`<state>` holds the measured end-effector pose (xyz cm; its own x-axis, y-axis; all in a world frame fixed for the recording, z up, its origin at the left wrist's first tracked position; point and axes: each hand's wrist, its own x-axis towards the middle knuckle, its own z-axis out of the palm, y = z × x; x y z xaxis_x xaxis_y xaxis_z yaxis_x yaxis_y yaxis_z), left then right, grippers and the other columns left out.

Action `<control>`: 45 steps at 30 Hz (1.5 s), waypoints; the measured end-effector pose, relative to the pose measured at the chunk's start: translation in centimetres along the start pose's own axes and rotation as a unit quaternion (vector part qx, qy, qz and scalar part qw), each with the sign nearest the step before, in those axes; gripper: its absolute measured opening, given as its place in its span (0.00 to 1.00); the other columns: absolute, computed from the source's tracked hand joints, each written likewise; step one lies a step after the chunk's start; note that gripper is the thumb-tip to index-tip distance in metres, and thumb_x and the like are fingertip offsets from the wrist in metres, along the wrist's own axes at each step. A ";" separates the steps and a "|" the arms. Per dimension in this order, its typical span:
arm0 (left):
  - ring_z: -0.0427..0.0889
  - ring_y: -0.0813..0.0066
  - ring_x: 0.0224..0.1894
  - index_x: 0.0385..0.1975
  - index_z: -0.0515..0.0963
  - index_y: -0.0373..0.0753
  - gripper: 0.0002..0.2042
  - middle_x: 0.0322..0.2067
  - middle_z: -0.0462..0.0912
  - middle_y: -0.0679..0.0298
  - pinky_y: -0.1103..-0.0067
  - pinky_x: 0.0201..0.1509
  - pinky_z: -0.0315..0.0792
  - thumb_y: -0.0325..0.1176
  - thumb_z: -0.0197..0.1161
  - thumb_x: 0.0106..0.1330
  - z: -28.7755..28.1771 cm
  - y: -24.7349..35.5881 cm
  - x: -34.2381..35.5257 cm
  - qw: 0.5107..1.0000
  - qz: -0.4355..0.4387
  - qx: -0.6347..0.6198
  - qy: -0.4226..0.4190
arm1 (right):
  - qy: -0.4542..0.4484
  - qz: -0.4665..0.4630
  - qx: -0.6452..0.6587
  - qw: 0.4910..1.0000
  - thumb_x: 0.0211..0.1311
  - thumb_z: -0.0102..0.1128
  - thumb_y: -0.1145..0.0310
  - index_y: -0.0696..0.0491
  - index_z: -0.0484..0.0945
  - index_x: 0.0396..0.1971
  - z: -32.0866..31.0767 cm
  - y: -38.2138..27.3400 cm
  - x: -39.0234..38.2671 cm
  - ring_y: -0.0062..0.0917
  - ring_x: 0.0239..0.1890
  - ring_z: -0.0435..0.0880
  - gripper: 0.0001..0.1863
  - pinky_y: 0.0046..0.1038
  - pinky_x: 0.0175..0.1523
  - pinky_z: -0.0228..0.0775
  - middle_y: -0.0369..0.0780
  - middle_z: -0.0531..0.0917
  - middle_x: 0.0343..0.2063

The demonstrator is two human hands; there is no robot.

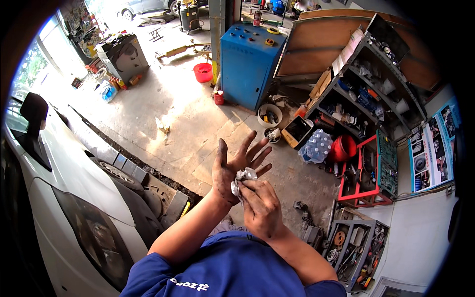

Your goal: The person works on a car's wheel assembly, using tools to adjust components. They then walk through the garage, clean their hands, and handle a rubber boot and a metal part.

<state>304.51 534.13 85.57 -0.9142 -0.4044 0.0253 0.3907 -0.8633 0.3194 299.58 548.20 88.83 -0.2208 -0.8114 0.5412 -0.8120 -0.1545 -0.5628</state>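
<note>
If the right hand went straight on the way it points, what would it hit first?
Probably the left hand: it is just ahead, with the white wad the right hand holds apparently between them.

White lettering (189, 285) on blue shirt (237, 262); blue-and-white printed poster (433, 148)

The head-worn fisheye looks down closely on left grip (229, 170) and right grip (263, 209).

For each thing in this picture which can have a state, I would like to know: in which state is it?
Left hand: open, fingers spread, smudged dark.
Right hand: closed on the white wipe.
White wipe: crumpled, pressed against the left hand.
Headlight of the white car: looks unlit.
Blue cabinet: upright, front looks shut.
Red bucket beside the cabinet: upright.
Bottles: bundled together.
</note>
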 end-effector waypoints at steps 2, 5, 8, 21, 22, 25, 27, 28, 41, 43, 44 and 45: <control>0.54 0.61 0.82 0.82 0.55 0.52 0.49 0.79 0.60 0.60 0.55 0.83 0.43 0.81 0.39 0.69 -0.3 -0.2 -0.1 1.000 -0.004 -0.005 -0.013 | -0.030 -0.004 0.028 0.999 0.61 0.62 0.83 0.61 0.84 0.51 -0.8 0.1 -0.2 0.46 0.48 0.84 0.17 0.41 0.54 0.80 0.49 0.85 0.46; 0.53 0.60 0.82 0.81 0.56 0.53 0.49 0.80 0.58 0.60 0.53 0.83 0.44 0.81 0.41 0.67 -1.0 0.0 0.1 0.998 -0.009 -0.055 -0.029 | -0.064 0.074 0.144 0.985 0.61 0.62 0.84 0.57 0.85 0.49 -2.8 1.1 -1.1 0.43 0.45 0.87 0.17 0.38 0.52 0.81 0.48 0.86 0.44; 0.51 0.59 0.83 0.81 0.57 0.53 0.49 0.80 0.57 0.60 0.53 0.83 0.47 0.81 0.43 0.68 1.2 0.9 -0.4 0.997 0.004 -0.068 -0.032 | 0.056 0.210 0.215 0.952 0.69 0.58 0.82 0.61 0.84 0.49 -2.9 3.0 -1.2 0.36 0.43 0.89 0.12 0.32 0.51 0.80 0.47 0.87 0.44; 0.54 0.54 0.82 0.80 0.54 0.38 0.52 0.77 0.62 0.49 0.56 0.82 0.49 0.72 0.59 0.67 -0.5 -1.2 -0.3 0.851 0.217 0.477 -0.045 | 0.051 0.376 0.474 0.795 0.73 0.61 0.80 0.60 0.84 0.45 0.1 1.3 -0.8 0.14 0.37 0.79 0.06 0.19 0.41 0.71 0.34 0.84 0.38; 0.55 0.53 0.82 0.80 0.54 0.37 0.53 0.77 0.61 0.48 0.57 0.82 0.50 0.72 0.61 0.66 -0.8 -1.2 -0.3 0.829 0.226 0.508 -0.060 | 0.065 0.375 0.479 0.791 0.74 0.61 0.78 0.60 0.84 0.44 0.1 1.2 -1.1 0.14 0.35 0.78 0.05 0.19 0.40 0.70 0.33 0.83 0.35; 0.57 0.49 0.80 0.79 0.54 0.36 0.55 0.76 0.61 0.46 0.58 0.82 0.51 0.72 0.63 0.63 -1.7 -0.8 -0.1 0.751 0.260 0.598 -0.100 | 0.076 0.362 0.496 0.786 0.76 0.63 0.73 0.59 0.84 0.45 -0.2 1.1 -1.8 0.12 0.31 0.78 0.06 0.18 0.38 0.70 0.32 0.84 0.33; 0.58 0.44 0.79 0.79 0.55 0.37 0.59 0.77 0.59 0.44 0.57 0.80 0.53 0.75 0.66 0.57 -1.8 -0.5 -0.1 0.709 0.262 0.643 -0.123 | 0.077 0.376 0.521 0.763 0.76 0.63 0.74 0.59 0.84 0.46 -0.9 0.9 -2.2 0.13 0.33 0.81 0.06 0.18 0.40 0.72 0.34 0.86 0.35; 0.58 0.44 0.79 0.79 0.55 0.37 0.60 0.77 0.58 0.45 0.57 0.80 0.53 0.76 0.66 0.56 -2.1 -0.2 -0.2 0.698 0.259 0.656 -0.125 | 0.079 0.383 0.532 0.751 0.76 0.62 0.74 0.59 0.85 0.47 -1.1 0.7 -2.3 0.14 0.34 0.82 0.07 0.18 0.41 0.73 0.35 0.87 0.36; 0.64 0.55 0.78 0.78 0.58 0.40 0.41 0.74 0.66 0.51 0.56 0.78 0.59 0.50 0.70 0.71 -6.7 0.3 -3.1 0.719 0.208 0.663 0.017 | 0.189 0.292 0.519 0.781 0.76 0.54 0.78 0.58 0.81 0.57 -7.0 1.9 -0.9 0.29 0.50 0.89 0.14 0.32 0.56 0.83 0.42 0.88 0.50; 0.65 0.59 0.77 0.75 0.60 0.38 0.33 0.74 0.68 0.52 0.61 0.77 0.62 0.45 0.63 0.78 -6.5 0.6 -2.9 0.798 0.204 0.562 0.082 | 0.215 0.319 0.563 0.732 0.77 0.56 0.77 0.56 0.83 0.55 -7.6 4.4 -1.5 0.26 0.50 0.89 0.13 0.28 0.54 0.82 0.40 0.88 0.50; 0.75 0.61 0.70 0.70 0.67 0.36 0.25 0.67 0.77 0.51 0.67 0.72 0.69 0.43 0.59 0.81 -5.4 0.5 -3.2 0.811 0.203 0.540 0.096 | 0.216 0.335 0.569 0.719 0.77 0.56 0.77 0.56 0.83 0.55 -7.4 5.4 -2.1 0.26 0.50 0.88 0.12 0.28 0.55 0.82 0.39 0.88 0.50; 0.79 0.65 0.65 0.67 0.70 0.34 0.22 0.61 0.81 0.52 0.69 0.68 0.72 0.42 0.58 0.82 -5.2 0.9 -3.6 0.824 0.145 0.541 0.084 | 0.211 0.327 0.547 0.741 0.76 0.57 0.77 0.55 0.83 0.54 -6.8 5.9 -2.2 0.25 0.49 0.88 0.12 0.28 0.55 0.81 0.39 0.88 0.50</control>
<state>308.74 533.27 80.89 -0.7366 -0.6602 0.1468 0.1824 0.0151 0.9831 291.60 552.88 88.54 -0.7109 -0.7012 -0.0530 0.4161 -0.3587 -0.8356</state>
